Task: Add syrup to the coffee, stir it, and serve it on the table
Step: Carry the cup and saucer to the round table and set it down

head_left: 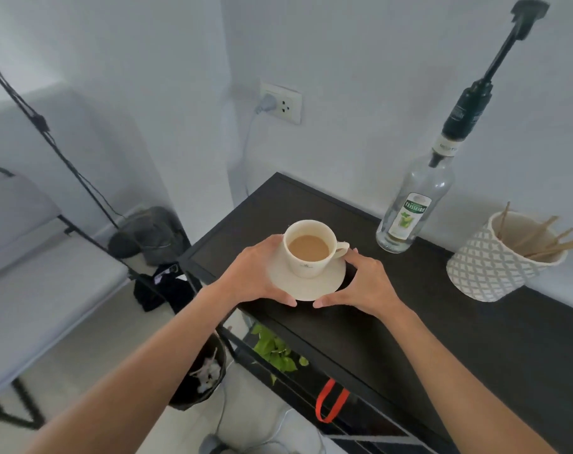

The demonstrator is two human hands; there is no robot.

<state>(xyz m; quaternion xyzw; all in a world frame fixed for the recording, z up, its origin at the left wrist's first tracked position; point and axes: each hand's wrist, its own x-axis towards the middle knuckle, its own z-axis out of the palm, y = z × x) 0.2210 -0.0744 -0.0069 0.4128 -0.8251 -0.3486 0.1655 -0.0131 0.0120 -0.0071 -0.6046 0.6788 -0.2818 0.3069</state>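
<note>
Head view: cup [308, 249] of milky coffee sits on its saucer [306, 283] at frame centre, over the near left part of the dark table [393, 329]. Left hand [255, 273] and right hand [365, 285] each grip the saucer's rim from opposite sides. Syrup bottle [413, 208] stands upper right, well apart. Judgement: serving step; keep saucer level, move slowly, both hands lifting evenly so coffee doesn't slop.

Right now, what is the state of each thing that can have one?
Cup: upright on the saucer, holding milky coffee.
Saucer: held at its rim by both hands.
Left hand: fingers curled round the saucer's left edge.
Right hand: fingers curled round the saucer's right edge.
Syrup bottle: upright on the dark table, pump fitted, looks nearly empty.
Wall socket: one plug in.
</note>
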